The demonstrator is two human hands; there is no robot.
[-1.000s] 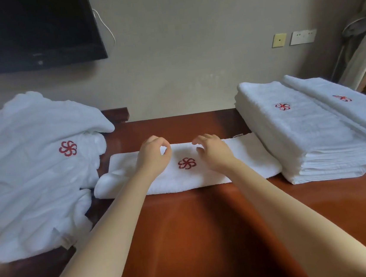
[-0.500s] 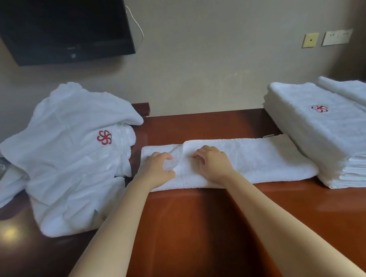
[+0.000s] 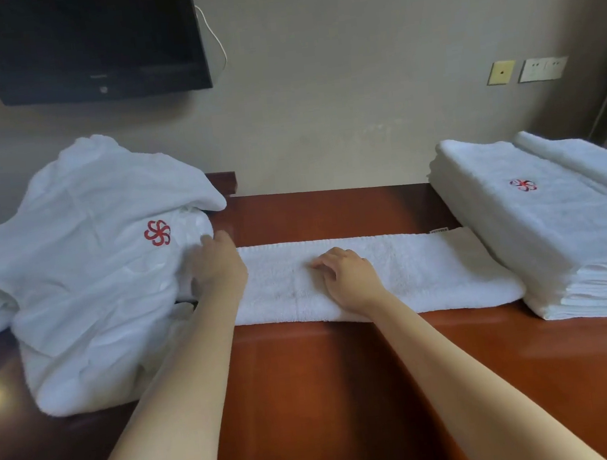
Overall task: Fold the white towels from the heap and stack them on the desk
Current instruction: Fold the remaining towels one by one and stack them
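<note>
On the folded towel [image 3: 430,272], right hand [image 3: 352,281] rests relaxed; left hand [image 3: 220,268] touches heap [image 3: 92,270].

Fingertips of left hand [image 3: 219,266] behind heap [image 3: 91,259]; stack [image 3: 558,240] past right edge

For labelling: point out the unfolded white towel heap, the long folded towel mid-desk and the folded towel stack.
unfolded white towel heap [image 3: 85,275]: head view, front.
long folded white towel [image 3: 430,272]: head view, right half.
folded white towel stack [image 3: 540,220]: head view, top.

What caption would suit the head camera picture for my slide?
Right hand rests on a folded towel on the desk; left hand touches the heap; stack at right.
</note>
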